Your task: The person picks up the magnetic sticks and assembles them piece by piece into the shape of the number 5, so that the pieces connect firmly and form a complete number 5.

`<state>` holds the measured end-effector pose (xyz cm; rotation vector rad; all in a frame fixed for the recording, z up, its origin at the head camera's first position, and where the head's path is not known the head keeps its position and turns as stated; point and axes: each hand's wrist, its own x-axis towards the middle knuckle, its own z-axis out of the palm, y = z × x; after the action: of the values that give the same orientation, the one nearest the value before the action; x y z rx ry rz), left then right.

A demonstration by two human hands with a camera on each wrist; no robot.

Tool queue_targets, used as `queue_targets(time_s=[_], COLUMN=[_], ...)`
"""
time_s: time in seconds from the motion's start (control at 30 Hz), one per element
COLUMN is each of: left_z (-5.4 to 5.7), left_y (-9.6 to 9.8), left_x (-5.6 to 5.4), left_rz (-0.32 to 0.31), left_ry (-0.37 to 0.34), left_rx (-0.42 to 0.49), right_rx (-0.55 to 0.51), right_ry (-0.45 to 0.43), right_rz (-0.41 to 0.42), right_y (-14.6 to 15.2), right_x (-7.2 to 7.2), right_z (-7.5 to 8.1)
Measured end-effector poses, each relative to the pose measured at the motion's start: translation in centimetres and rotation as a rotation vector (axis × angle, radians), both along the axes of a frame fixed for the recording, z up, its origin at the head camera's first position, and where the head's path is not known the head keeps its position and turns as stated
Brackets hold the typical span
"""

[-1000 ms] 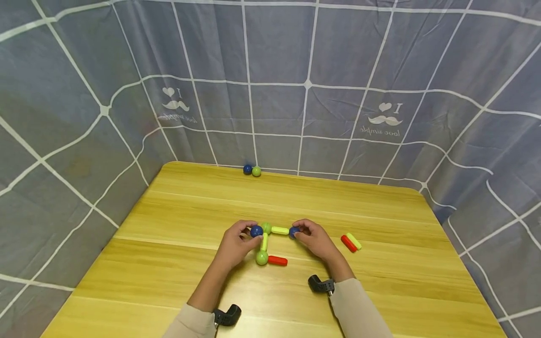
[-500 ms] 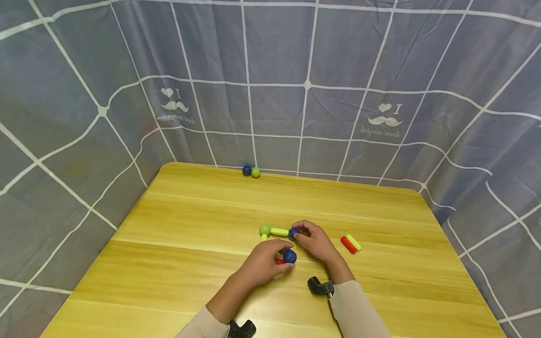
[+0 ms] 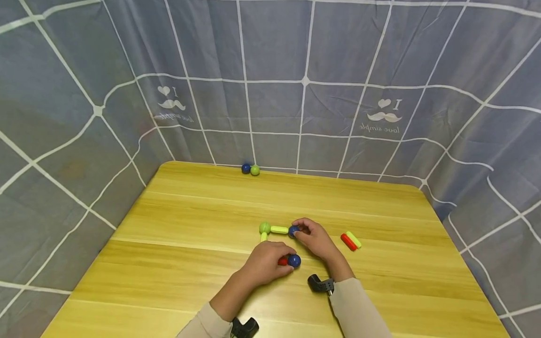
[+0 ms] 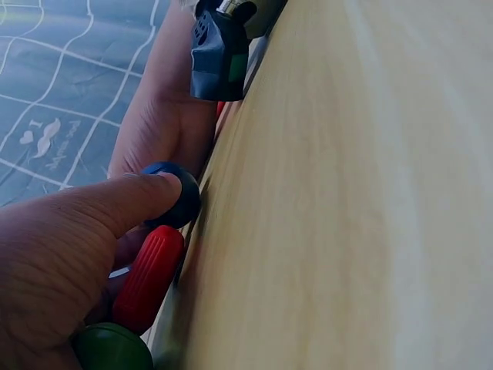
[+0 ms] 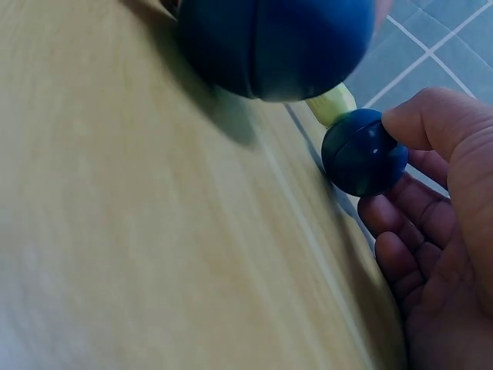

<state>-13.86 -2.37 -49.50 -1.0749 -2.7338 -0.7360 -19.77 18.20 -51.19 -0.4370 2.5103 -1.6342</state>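
Over the last second the left hand (image 3: 264, 264) has swung its blue ball (image 3: 294, 261) away from the corner green ball (image 3: 265, 227) and down to the free end of the red rod (image 3: 282, 261), closest to the person. Its thumb and fingers pinch that ball now; I'd say the step in hand is capping the rod. They look to meet, but whether the joint has taken I can't tell. What it seems to want next is a straight, steady press, with the rod kept in line. At the rod's other end, tucked by the left palm, sits a near green ball (image 4: 114, 348).

Just beyond, the right hand (image 3: 314, 239) pinches a second blue ball (image 5: 363, 153), steadying it at the end of a yellow-green rod (image 3: 279, 230). That rod runs leftward to the corner green ball, where another yellow-green stick (image 3: 264, 237) heads back under the left hand.

Off to the right of the right hand, a loose red rod (image 3: 348, 242) and a loose yellow-green rod (image 3: 353, 239) lie side by side. Well apart from both hands, at the far edge of the surface (image 3: 190, 211), a spare blue ball (image 3: 246, 168) and a spare green ball (image 3: 255, 170) sit together before the curtain (image 3: 274, 108).
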Motion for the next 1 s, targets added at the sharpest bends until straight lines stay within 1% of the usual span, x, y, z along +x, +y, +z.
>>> queue_targets(time_s=[0.17,0.43,0.73,1.0], left_z=[0.11,0.19,0.12,0.04], left_y=[0.00,-0.07,-0.08,-0.07], left_x=[0.02,0.07,0.04,0.03], left_rz=[0.003,0.007,0.007,0.008], left_ry=[0.032,0.054,0.052,0.050], left_rx=[-0.014,-0.017,0.002,0.002], right_rx=[-0.006,-0.002,0.002,0.012], right_ry=[0.010,0.015,0.007,0.015], right_rz=[0.008,0.019,0.005,0.012], right_y=[-0.01,-0.07,-0.13,-0.09], right_x=[0.01,-0.06,-0.13,-0.19], right_z=[0.09,-0.05,-0.14,-0.19])
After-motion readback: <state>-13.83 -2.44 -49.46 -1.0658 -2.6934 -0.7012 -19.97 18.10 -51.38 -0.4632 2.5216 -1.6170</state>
